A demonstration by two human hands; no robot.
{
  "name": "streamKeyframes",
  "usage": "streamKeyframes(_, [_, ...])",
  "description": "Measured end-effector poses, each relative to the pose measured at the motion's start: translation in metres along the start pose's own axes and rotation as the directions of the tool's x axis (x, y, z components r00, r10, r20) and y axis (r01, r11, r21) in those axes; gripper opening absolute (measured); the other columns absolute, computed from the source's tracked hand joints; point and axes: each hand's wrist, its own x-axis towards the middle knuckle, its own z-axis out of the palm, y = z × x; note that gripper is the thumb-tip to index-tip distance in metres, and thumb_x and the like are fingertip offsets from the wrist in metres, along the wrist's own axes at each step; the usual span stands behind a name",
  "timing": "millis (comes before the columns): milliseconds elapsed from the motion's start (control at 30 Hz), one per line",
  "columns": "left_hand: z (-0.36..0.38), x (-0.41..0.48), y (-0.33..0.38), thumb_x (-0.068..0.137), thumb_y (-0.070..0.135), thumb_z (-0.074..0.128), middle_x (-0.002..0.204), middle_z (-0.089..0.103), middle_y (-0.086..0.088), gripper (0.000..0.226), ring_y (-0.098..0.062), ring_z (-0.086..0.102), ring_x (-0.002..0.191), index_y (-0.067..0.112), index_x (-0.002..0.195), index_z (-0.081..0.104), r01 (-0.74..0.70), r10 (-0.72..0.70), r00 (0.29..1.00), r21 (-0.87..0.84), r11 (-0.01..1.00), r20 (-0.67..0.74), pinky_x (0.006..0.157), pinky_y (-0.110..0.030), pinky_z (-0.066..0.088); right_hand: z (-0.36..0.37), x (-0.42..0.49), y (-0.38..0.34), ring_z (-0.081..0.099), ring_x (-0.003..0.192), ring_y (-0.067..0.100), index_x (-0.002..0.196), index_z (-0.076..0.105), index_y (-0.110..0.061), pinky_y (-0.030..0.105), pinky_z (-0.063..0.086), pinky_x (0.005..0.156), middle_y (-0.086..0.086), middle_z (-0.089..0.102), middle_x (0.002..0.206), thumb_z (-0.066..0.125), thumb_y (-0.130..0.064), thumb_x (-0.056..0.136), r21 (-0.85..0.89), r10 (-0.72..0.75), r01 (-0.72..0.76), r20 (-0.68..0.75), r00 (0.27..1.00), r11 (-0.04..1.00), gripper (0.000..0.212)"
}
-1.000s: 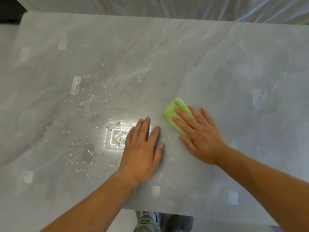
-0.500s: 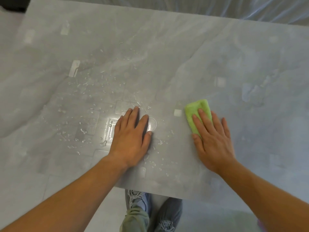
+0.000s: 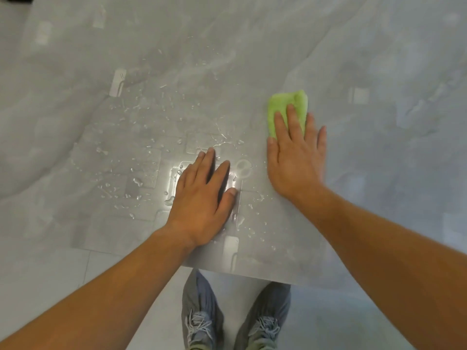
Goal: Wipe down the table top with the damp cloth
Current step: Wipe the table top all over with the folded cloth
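A folded green cloth (image 3: 280, 103) lies flat on the glossy grey table top (image 3: 379, 147), right of centre. My right hand (image 3: 297, 155) presses down on its near half with fingers stretched out, so only the far part of the cloth shows. My left hand (image 3: 204, 195) rests flat on the table near its front edge, fingers slightly apart, holding nothing. Water droplets (image 3: 141, 157) are scattered over the surface left of and beyond the left hand.
The table's front edge (image 3: 252, 271) runs just below my wrists. Beneath it I see a pale tiled floor (image 3: 63, 269) and my two grey shoes (image 3: 202, 322). A bright lamp reflection (image 3: 177, 173) glares beside the left hand.
My right hand has slid the green cloth to the right and farther from me across the table. The left hand has stayed flat in about the same spot.
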Motion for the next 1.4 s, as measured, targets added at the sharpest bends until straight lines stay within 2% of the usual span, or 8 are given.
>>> streamKeyframes(233, [-0.001, -0.013, -0.023, 0.101, 0.052, 0.022, 0.166, 0.006, -0.004, 0.06, -0.021, -0.001, 0.153, 0.024, 0.154, 0.027, -0.045, 0.046, 0.999, 0.052, 0.998, -0.016, 0.123, -0.045, 0.008, 0.006, -0.041, -0.003, 0.012, 0.154, 0.033, 0.158, 0.026, -0.028, 0.058, 0.008, 0.122, -0.004, 0.016, 0.167, 0.018, -0.048, 0.104, -0.118, -0.403, 0.423, 0.161, 0.901, 0.899, 0.058])
streamKeyframes(467, [-0.002, -0.01, -0.033, 0.1, 0.053, 0.021, 0.166, 0.006, -0.004, 0.06, -0.022, 0.001, 0.152, 0.024, 0.153, 0.027, -0.047, 0.049, 0.999, 0.073, 0.996, -0.022, 0.12, -0.044, 0.009, 0.004, 0.018, -0.023, 0.003, 0.154, 0.033, 0.16, 0.016, -0.029, 0.055, 0.001, 0.123, -0.005, 0.005, 0.169, 0.012, -0.051, 0.101, -0.056, -0.109, 0.111, 0.033, 0.993, 0.992, 0.063])
streamKeyframes(633, [-0.012, -0.01, -0.032, 0.099, 0.055, 0.017, 0.166, 0.011, -0.003, 0.061, -0.021, 0.004, 0.151, 0.026, 0.15, 0.033, -0.058, 0.058, 0.998, 0.031, 0.998, 0.005, 0.119, -0.042, 0.009, 0.012, -0.076, -0.014, 0.005, 0.155, 0.032, 0.16, 0.02, -0.027, 0.059, 0.008, 0.122, -0.002, 0.009, 0.169, 0.019, -0.048, 0.104, -0.079, -0.427, 0.445, 0.177, 0.887, 0.892, 0.059])
streamKeyframes(767, [-0.022, -0.01, -0.027, 0.098, 0.054, 0.018, 0.16, 0.027, -0.002, 0.059, -0.021, 0.019, 0.148, 0.025, 0.145, 0.041, -0.089, 0.089, 0.996, -0.019, 0.996, 0.002, 0.118, -0.041, 0.015, 0.006, -0.109, 0.01, 0.005, 0.155, 0.028, 0.159, 0.024, -0.026, 0.059, 0.014, 0.122, -0.004, 0.013, 0.168, 0.027, -0.047, 0.104, 0.008, -0.501, 0.508, 0.183, 0.846, 0.861, 0.058])
streamKeyframes(933, [-0.03, 0.014, 0.0, 0.1, 0.048, 0.038, 0.136, 0.054, 0.0, 0.049, -0.023, 0.046, 0.126, 0.02, 0.139, 0.047, -0.129, 0.135, 0.991, -0.215, 0.968, 0.012, 0.107, -0.04, 0.036, -0.012, -0.105, 0.0, 0.05, 0.131, 0.024, 0.137, 0.055, -0.017, 0.045, 0.04, 0.109, 0.002, 0.053, 0.144, 0.055, -0.047, 0.093, 0.321, -0.237, 0.238, -0.044, 0.971, 0.917, 0.053])
streamKeyframes(1033, [-0.031, 0.03, 0.016, 0.098, 0.049, 0.047, 0.121, 0.058, 0.001, 0.045, -0.022, 0.052, 0.112, 0.022, 0.134, 0.049, -0.075, 0.104, 0.992, -0.322, 0.944, 0.073, 0.097, -0.044, 0.045, -0.021, -0.106, -0.004, 0.052, 0.114, 0.022, 0.131, 0.055, -0.018, 0.033, 0.041, 0.1, -0.001, 0.058, 0.124, 0.068, -0.051, 0.086, 0.374, 0.054, -0.064, 0.038, 0.998, 0.925, 0.057])
streamKeyframes(1133, [-0.028, 0.041, 0.025, 0.093, 0.053, 0.054, 0.11, 0.055, 0.002, 0.041, -0.02, 0.054, 0.104, 0.025, 0.124, 0.054, -0.021, 0.07, 0.987, -0.323, 0.946, 0.142, 0.092, -0.042, 0.048, -0.025, -0.104, -0.006, 0.053, 0.11, 0.016, 0.132, 0.054, -0.023, 0.037, 0.047, 0.098, -0.008, 0.054, 0.115, 0.074, -0.05, 0.082, 0.435, 0.224, -0.272, 0.161, 0.961, 0.858, 0.06])
streamKeyframes(1400, [-0.027, 0.047, 0.029, 0.08, 0.05, 0.074, 0.079, 0.058, 0.003, 0.031, -0.016, 0.055, 0.071, 0.02, 0.084, 0.063, 0.077, 0.005, 0.979, -0.391, 0.917, 0.205, 0.064, -0.034, 0.045, -0.03, -0.092, -0.004, 0.058, 0.093, 0.016, 0.123, 0.059, -0.026, 0.032, 0.048, 0.081, -0.009, 0.057, 0.096, 0.075, -0.054, 0.08, 0.364, 0.245, -0.35, 0.304, 0.92, 0.863, 0.054])
